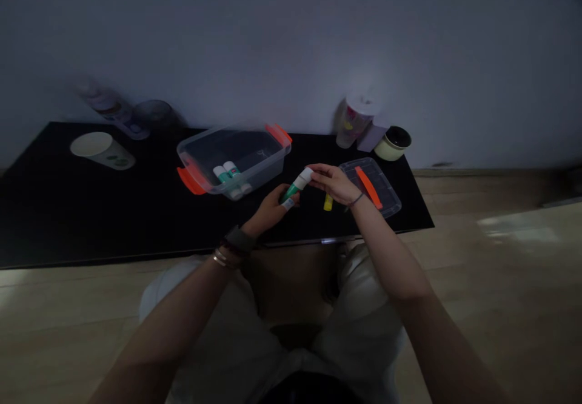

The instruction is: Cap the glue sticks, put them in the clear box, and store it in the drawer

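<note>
Beside the orange-handled clear plastic box (268,164), the left hand (270,210) clenches a green glue stick (291,190) while the right hand (331,184) pinches its white cap (305,175).

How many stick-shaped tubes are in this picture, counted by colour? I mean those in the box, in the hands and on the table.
Green glue sticks in the clear plastic box: 2
Green glue stick held by the left hand and right hand: 1
Yellow stick on the black table: 1
Total: 4
</note>
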A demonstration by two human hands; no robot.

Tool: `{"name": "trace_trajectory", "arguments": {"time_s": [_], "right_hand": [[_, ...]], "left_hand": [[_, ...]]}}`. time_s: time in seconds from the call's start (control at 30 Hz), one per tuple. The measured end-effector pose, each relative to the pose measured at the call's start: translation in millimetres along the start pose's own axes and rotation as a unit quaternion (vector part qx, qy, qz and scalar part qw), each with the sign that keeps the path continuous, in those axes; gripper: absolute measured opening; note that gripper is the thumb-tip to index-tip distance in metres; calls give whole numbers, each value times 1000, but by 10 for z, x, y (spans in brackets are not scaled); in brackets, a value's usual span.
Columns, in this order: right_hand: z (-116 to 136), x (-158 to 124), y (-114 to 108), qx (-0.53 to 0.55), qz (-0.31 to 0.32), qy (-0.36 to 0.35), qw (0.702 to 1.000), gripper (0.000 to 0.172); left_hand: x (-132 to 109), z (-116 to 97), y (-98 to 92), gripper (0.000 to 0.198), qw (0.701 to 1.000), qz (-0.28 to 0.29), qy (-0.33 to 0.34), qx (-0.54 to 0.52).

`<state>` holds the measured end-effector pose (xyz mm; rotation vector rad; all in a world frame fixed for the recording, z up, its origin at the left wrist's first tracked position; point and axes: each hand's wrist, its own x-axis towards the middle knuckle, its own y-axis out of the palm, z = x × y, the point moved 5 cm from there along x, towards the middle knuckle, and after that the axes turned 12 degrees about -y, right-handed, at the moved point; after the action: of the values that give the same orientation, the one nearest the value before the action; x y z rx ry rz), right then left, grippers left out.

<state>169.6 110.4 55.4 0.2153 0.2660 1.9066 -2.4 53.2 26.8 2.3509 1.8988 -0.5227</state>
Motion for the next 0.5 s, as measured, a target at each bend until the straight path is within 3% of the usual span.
{"name": "trace_trajectory", "arguments": {"time_s": [0.27, 0.4, 0.5], "right_hand": [[71, -3, -21, -118, 71, -54, 989, 39], [89, -28, 26, -172, 112, -85, 975, 40], [121, -75, 109, -213, 129, -106, 963, 39]], "left_hand": [[-106, -93, 17, 59, 998, 64, -15, -7], [-165, -93, 49, 55, 986, 121, -59, -101], [-196, -84, 103, 56, 956, 191, -108, -196]]}}
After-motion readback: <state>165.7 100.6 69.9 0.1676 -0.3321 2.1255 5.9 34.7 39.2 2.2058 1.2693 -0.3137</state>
